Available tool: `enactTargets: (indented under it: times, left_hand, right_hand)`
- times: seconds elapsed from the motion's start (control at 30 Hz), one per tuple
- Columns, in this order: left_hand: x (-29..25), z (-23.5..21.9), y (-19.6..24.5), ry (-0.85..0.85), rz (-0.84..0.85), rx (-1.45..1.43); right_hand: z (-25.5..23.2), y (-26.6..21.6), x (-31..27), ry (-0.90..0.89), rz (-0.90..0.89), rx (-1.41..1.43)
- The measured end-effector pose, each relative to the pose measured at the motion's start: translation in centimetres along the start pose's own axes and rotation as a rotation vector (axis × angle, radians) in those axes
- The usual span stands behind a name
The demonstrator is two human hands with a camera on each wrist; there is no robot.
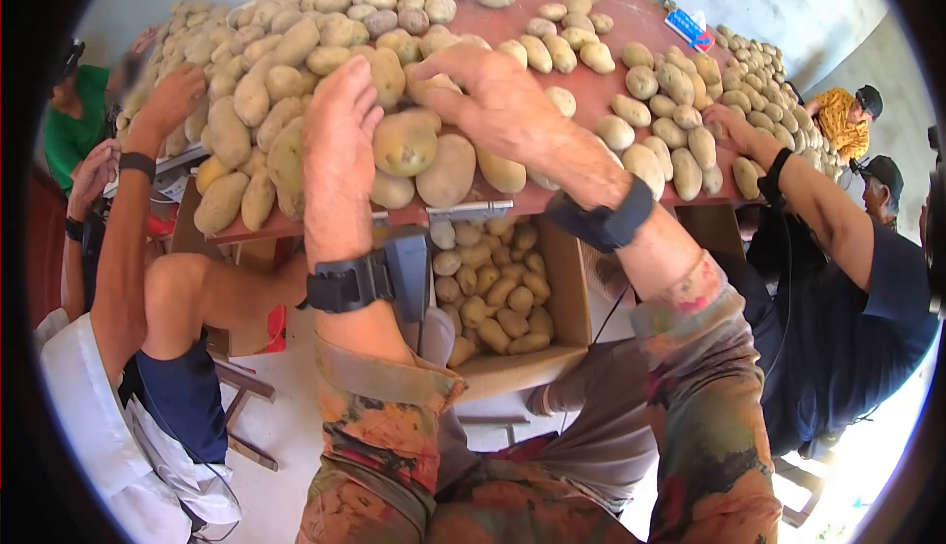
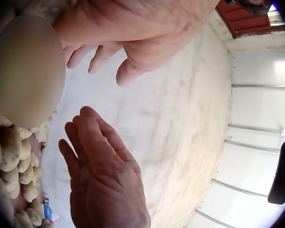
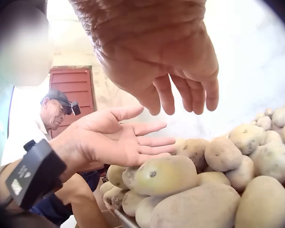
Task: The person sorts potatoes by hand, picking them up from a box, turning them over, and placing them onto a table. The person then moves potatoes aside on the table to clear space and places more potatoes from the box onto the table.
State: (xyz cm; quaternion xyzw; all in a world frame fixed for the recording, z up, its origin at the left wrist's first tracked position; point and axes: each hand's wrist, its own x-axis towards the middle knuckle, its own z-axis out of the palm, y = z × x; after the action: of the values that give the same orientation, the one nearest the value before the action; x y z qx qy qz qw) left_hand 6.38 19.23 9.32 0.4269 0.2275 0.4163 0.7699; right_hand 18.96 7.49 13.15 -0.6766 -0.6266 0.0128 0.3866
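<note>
A large heap of potatoes point(image 1: 296, 41) covers the reddish table in front of me. My left hand point(image 1: 340, 135) hovers at the heap's near side, fingers extended and palm turned inward. Across from it my right hand point(image 1: 498, 101) is raised over the potatoes, fingers slightly bent and nothing in its grasp. Between the two hands lies a greenish potato point(image 1: 406, 142), near the table edge. In the right wrist view this greenish potato point(image 3: 166, 175) sits just below the fingers of my left hand point(image 3: 118, 140). The left wrist view shows both palms facing each other, with bare wall behind.
Below the table edge stands a cardboard box point(image 1: 567, 298) holding more potatoes. A blue and white packet point(image 1: 690, 30) lies at the back right. Other people's arms point(image 1: 828, 189) reach to the table on both sides. A wooden stool point(image 1: 241, 401) stands at lower left.
</note>
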Motion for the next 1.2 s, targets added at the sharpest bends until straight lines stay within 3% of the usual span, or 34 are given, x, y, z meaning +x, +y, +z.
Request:
enactTargets:
  times: [0.1, 0.2, 0.33, 0.37, 0.47, 0.57, 0.63, 0.8, 0.9, 1.0, 1.03, 1.13, 1.2]
  left_hand:
    - [0.1, 0.1, 0.2, 0.015, 0.057, 0.026]
    - [-0.5, 0.9, 1.1, -0.090, 0.154, 0.043]
    - [-1.3, 2.3, 1.3, -0.194, 0.231, 0.093]
    - [-1.5, 2.5, 1.1, -0.228, 0.242, 0.095]
    - [-2.2, 3.4, 0.8, -0.321, 0.282, 0.119]
    - [-3.5, 4.8, 1.0, -0.352, 0.320, 0.167]
    - [-4.3, 5.7, 1.2, -0.444, 0.330, 0.158]
    - [-8.6, 8.8, 0.7, -0.787, 0.354, 0.241]
    - [-11.1, 9.6, -1.3, -0.906, 0.197, 0.438]
    - [-12.8, 9.1, -5.5, -0.870, -0.141, 0.576]
    - [-12.8, 8.6, -7.1, -0.881, -0.237, 0.642]
    - [-12.3, 6.3, -12.6, -0.830, -0.466, 0.868]
    - [-11.7, 3.9, -16.4, -0.786, -0.532, 0.894]
  right_hand:
    - [-2.3, -0.8, -3.9, 0.043, -0.088, 0.085]
    - [-3.6, -1.2, -8.3, 0.102, -0.070, 0.117]
    - [-3.7, -0.5, -13.4, 0.117, 0.178, 0.332]
    - [-3.7, -0.1, -14.1, 0.120, 0.155, 0.308]
    - [-4.2, 0.7, -15.5, 0.023, 0.415, 0.473]
    - [-4.6, 2.0, -16.3, 0.101, 0.475, 0.489]
    - [-4.3, 3.3, -16.9, 0.203, 0.495, 0.540]
    - [-4.0, 4.5, -17.3, 0.216, 0.465, 0.476]
    - [-4.2, 4.7, -17.2, 0.166, 0.454, 0.429]
    - [-3.8, 5.8, -17.2, 0.284, 0.353, 0.416]
    - [-4.2, 6.1, -17.3, 0.248, 0.372, 0.365]
    - [-4.9, 6.1, -17.0, 0.251, 0.449, 0.419]
    - [-4.6, 6.4, -16.9, 0.292, 0.427, 0.409]
